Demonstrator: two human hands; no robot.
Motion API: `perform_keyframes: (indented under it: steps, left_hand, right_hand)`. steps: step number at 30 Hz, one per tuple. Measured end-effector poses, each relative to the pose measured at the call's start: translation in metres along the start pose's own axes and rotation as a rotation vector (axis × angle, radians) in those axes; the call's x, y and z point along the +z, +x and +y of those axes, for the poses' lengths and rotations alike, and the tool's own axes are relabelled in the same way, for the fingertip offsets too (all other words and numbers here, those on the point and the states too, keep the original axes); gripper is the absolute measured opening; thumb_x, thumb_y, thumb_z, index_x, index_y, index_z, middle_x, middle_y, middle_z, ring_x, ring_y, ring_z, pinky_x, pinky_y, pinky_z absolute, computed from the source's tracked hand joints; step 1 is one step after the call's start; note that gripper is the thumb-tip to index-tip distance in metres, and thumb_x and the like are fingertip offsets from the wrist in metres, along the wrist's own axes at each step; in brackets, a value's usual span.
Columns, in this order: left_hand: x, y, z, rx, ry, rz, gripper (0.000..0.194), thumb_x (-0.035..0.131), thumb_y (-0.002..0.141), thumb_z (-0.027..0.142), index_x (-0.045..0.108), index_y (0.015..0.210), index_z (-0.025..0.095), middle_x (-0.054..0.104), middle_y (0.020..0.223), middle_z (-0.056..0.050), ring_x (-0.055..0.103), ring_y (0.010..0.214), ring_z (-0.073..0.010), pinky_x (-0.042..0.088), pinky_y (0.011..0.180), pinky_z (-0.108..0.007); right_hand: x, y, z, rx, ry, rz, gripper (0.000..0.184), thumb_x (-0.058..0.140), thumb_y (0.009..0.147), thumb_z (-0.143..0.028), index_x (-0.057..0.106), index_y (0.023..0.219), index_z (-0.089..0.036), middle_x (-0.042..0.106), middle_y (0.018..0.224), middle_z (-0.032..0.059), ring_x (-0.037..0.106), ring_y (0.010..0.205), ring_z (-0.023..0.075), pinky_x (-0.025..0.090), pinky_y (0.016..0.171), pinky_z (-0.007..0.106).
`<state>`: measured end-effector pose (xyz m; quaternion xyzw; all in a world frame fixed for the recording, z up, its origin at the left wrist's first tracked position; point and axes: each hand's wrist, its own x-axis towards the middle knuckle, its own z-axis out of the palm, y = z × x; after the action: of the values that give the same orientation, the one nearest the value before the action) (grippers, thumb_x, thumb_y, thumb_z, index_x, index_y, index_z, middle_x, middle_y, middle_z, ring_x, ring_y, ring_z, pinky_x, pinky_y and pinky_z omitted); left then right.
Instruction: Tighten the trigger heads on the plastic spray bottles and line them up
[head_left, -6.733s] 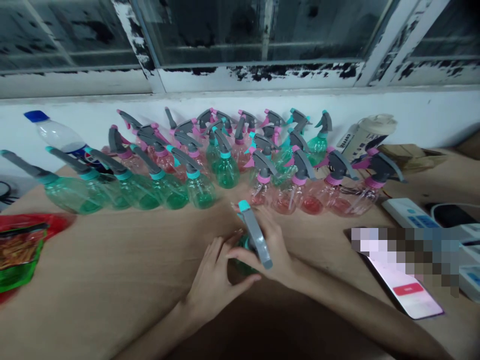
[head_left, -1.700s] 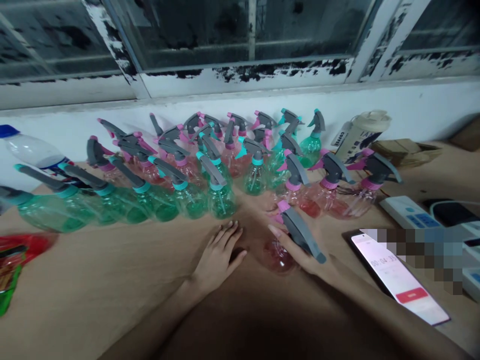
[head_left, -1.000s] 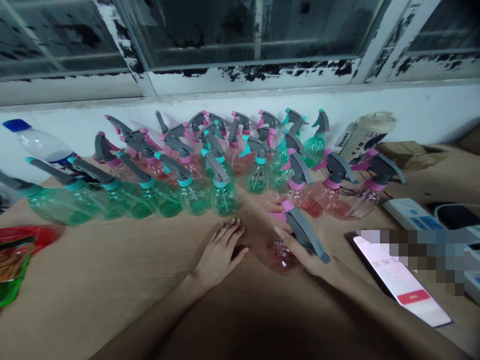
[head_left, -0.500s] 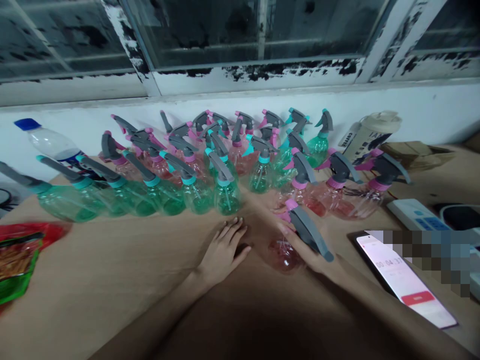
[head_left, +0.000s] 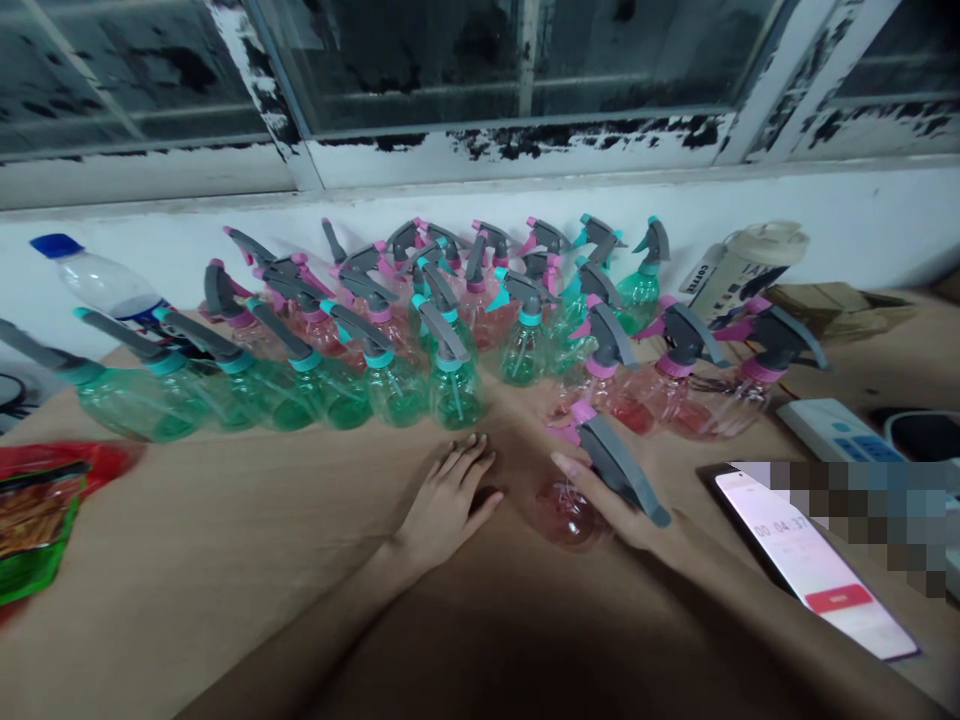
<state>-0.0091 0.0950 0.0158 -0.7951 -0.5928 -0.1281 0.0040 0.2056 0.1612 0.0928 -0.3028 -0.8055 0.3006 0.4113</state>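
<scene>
My right hand (head_left: 626, 515) is wrapped round the neck of a clear pink spray bottle (head_left: 566, 515), just below its grey trigger head (head_left: 619, 465) with pink nozzle and trigger. That bottle stands on the wooden table in front of me. Palm down, my left hand (head_left: 450, 490) lies flat on the tabletop with its fingers stretched out, to the left of the held bottle and touching nothing else. Just beyond its fingertips stands a green spray bottle (head_left: 456, 395), at the end of a row of green ones. Several pink spray bottles (head_left: 679, 385) stand beyond my right hand.
More pink and green spray bottles crowd toward the wall. At the left are a blue-capped water bottle (head_left: 105, 285) and a red-and-green packet (head_left: 41, 520). A phone (head_left: 817, 570) showing a timer, a white power strip (head_left: 836, 430) and a beige cup (head_left: 754, 270) sit at the right.
</scene>
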Motion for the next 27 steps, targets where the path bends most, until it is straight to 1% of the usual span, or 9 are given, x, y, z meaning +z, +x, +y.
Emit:
perform_keyframes:
  steps: [3,6,8,10,13,16,19,22,27]
  left_hand:
    - [0.000,0.000,0.000,0.000,0.000,0.003,0.044,0.045,0.091,0.039,0.046,0.127,0.013,0.042,0.139,-0.013,0.036,0.129,-0.0247,0.029,0.106,-0.043]
    - [-0.001,0.001,0.000,-0.003,-0.007,0.000,0.044,0.044,0.091,0.039,0.046,0.127,0.013,0.042,0.138,-0.012,0.036,0.129,-0.0246,0.030,0.106,-0.043]
    - [-0.002,0.001,0.001,0.002,-0.009,-0.003,0.044,0.044,0.091,0.039,0.046,0.126,0.013,0.043,0.138,-0.012,0.036,0.129,-0.0241,0.029,0.106,-0.042]
    - [-0.003,0.002,0.001,0.005,-0.007,-0.006,0.044,0.045,0.091,0.039,0.047,0.126,0.012,0.043,0.138,-0.013,0.036,0.129,-0.0238,0.029,0.106,-0.042]
    - [-0.003,0.002,0.001,0.002,-0.004,-0.005,0.043,0.045,0.091,0.039,0.047,0.125,0.013,0.043,0.138,-0.013,0.037,0.129,-0.0238,0.029,0.106,-0.043]
    - [-0.002,0.001,0.000,0.006,-0.007,-0.001,0.043,0.044,0.092,0.039,0.046,0.126,0.013,0.044,0.138,-0.013,0.037,0.129,-0.0236,0.028,0.107,-0.043]
    - [-0.001,0.001,0.000,0.005,-0.005,-0.008,0.044,0.044,0.092,0.039,0.046,0.126,0.012,0.042,0.139,-0.013,0.036,0.129,-0.0238,0.028,0.107,-0.043]
    - [-0.001,0.001,0.000,0.001,-0.011,-0.007,0.044,0.044,0.092,0.039,0.046,0.126,0.013,0.042,0.139,-0.013,0.036,0.129,-0.0240,0.028,0.107,-0.043]
    - [-0.001,0.001,0.001,-0.006,-0.026,-0.007,0.044,0.043,0.092,0.040,0.046,0.127,0.014,0.042,0.139,-0.013,0.036,0.129,-0.0245,0.030,0.106,-0.044]
  right_hand:
    - [0.003,-0.002,0.003,0.008,0.020,0.019,0.003,0.056,0.082,-0.026,0.056,0.084,-0.024,0.065,0.084,0.0028,0.065,0.079,0.0195,0.050,0.074,0.037]
    - [0.005,-0.003,0.006,0.001,0.035,0.037,0.009,0.056,0.082,-0.026,0.058,0.090,-0.024,0.066,0.089,0.0037,0.064,0.087,0.0219,0.050,0.079,0.040]
    - [0.005,-0.004,0.008,-0.005,0.033,0.046,0.010,0.057,0.081,-0.026,0.058,0.091,-0.025,0.066,0.091,0.0041,0.063,0.088,0.0224,0.050,0.079,0.041]
    - [0.005,-0.004,0.008,0.004,0.030,0.050,0.010,0.056,0.081,-0.026,0.057,0.091,-0.024,0.065,0.088,0.0039,0.063,0.083,0.0215,0.051,0.074,0.039]
    - [0.003,-0.005,0.006,0.019,0.026,0.048,0.002,0.054,0.082,-0.025,0.055,0.083,-0.024,0.060,0.073,0.0012,0.061,0.068,0.0191,0.051,0.065,0.036]
    - [0.002,-0.005,0.005,0.014,0.016,0.034,0.006,0.053,0.081,-0.023,0.054,0.075,-0.024,0.055,0.062,-0.0013,0.060,0.063,0.0191,0.051,0.064,0.036]
    - [0.002,-0.004,0.004,0.008,0.017,0.028,0.007,0.052,0.080,-0.021,0.057,0.082,-0.025,0.058,0.066,0.0005,0.062,0.070,0.0218,0.052,0.069,0.039]
    - [0.002,-0.001,0.003,-0.001,0.011,0.024,0.013,0.052,0.081,-0.023,0.058,0.092,-0.027,0.063,0.076,0.0031,0.064,0.074,0.0232,0.052,0.069,0.040]
    - [0.000,0.002,-0.002,-0.010,0.002,0.029,0.007,0.053,0.082,-0.028,0.056,0.087,-0.026,0.063,0.075,0.0035,0.064,0.067,0.0220,0.053,0.064,0.037]
